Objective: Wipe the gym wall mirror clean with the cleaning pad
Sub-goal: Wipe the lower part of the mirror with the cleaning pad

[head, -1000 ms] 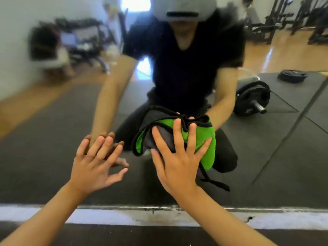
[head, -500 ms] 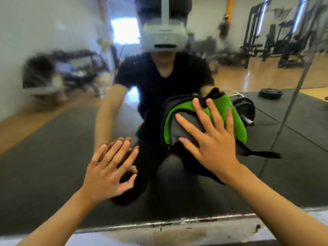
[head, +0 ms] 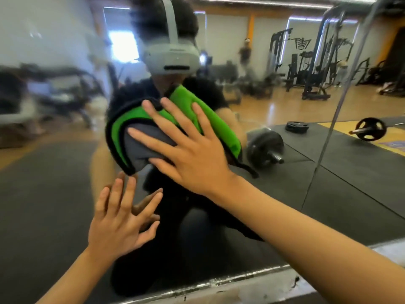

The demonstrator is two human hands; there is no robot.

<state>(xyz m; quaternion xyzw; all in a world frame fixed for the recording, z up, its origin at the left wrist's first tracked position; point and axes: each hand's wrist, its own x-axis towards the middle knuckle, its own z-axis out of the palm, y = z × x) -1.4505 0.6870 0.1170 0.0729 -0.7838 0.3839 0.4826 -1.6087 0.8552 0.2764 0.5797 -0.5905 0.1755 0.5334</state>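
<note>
- Left hand (head: 119,222): laid flat on the mirror (head: 54,183) below and left of the cleaning pad, fingers straight and spread, nothing held.
- Cleaning pad (head: 140,148): green and grey cloth edged in black binding, folded, pressed against the glass; a black strap is seen trailing at its lower right.
- Right hand (head: 192,154): spread flat over the pad, fingers straight, pressing rather than clutching.
- No legible writing noted on the pad.
- Reflections left of the pad are blurred; the pad's right part is covered by the hand.
</note>
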